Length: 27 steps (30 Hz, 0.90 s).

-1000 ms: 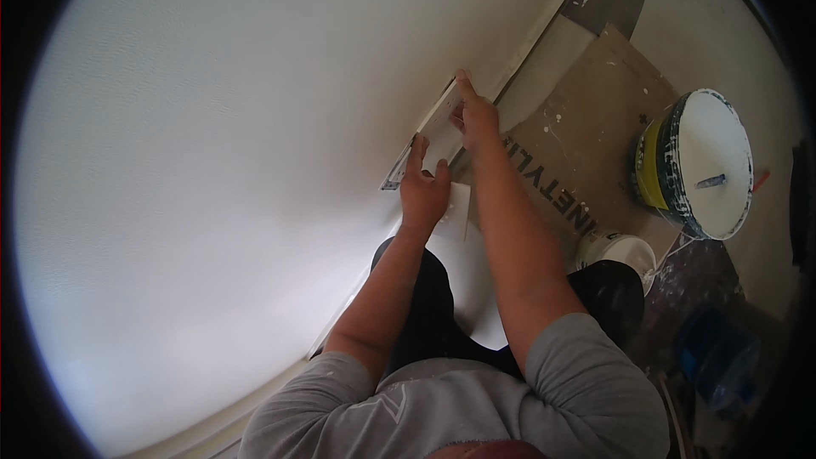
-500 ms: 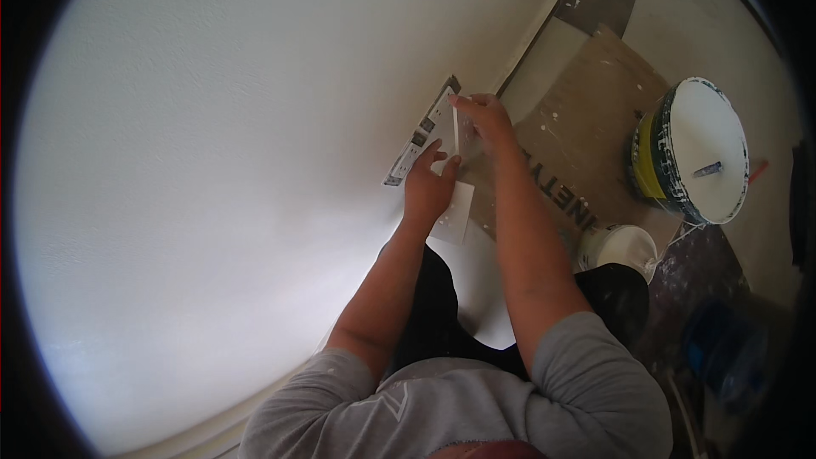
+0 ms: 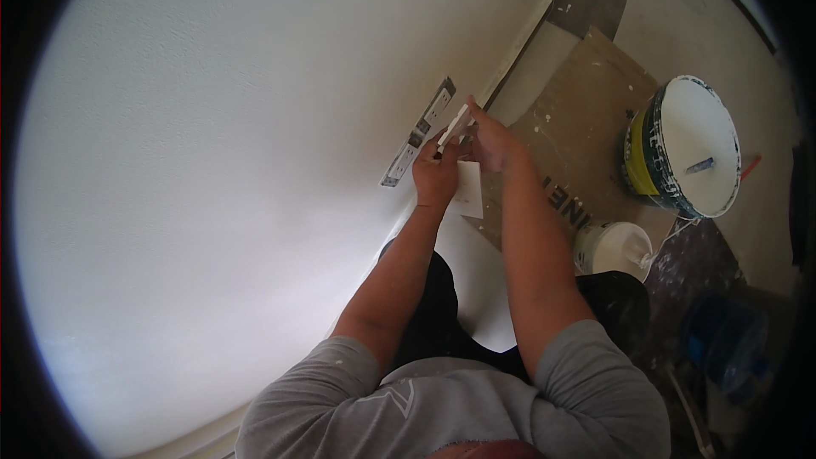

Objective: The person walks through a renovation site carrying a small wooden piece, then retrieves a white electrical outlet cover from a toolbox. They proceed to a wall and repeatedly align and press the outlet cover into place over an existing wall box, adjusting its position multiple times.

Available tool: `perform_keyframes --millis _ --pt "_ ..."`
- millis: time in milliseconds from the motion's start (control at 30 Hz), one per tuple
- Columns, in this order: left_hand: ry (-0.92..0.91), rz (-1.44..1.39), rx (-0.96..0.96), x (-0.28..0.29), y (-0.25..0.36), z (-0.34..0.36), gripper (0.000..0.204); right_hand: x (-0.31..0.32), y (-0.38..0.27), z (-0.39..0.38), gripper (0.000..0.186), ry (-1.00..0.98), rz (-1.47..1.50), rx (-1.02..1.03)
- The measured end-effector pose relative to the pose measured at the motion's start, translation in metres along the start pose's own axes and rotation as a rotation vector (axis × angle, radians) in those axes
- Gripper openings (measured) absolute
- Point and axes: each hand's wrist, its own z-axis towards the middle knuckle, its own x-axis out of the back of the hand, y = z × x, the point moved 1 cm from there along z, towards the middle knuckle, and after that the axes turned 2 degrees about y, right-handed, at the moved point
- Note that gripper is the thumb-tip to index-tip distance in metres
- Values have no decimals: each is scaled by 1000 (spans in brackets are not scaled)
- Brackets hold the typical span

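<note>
Fingers: both hands (image 3: pixel 463 153) pinching one white cover plate (image 3: pixel 456 126) | sockets (image 3: pixel 418 133): seemingly three | buckets (image 3: pixel 684 149): two

White wall (image 3: pixel 212 161), white cover plate (image 3: pixel 455 125), grey sleeves (image 3: pixel 323 391)

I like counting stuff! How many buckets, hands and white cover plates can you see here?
Buckets: 3 (big white-lidded bucket, small white tub, blue bucket)
Hands: 2 (left hand, right hand)
White cover plates: 1 (cover plate, held by both hands)
Total: 6
</note>
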Motion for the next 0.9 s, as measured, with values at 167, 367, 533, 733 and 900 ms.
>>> perform_keyframes --millis 167,367,533,733,900 --pt "52 143 -317 8 -20 8 38 -8 0 15 78 -139 166 146" --pt "37 135 -95 14 1 -10 42 -18 -4 29 80 302 108 396" --pt "87 58 154 19 -4 -5 49 -45 -4 28 95 451 3 480" --pt "105 69 86 24 -3 -6 50 -50 -6 28 89 510 -83 486" --pt "110 118 20 24 -3 -5 48 -47 -4 34 88 422 -84 455"
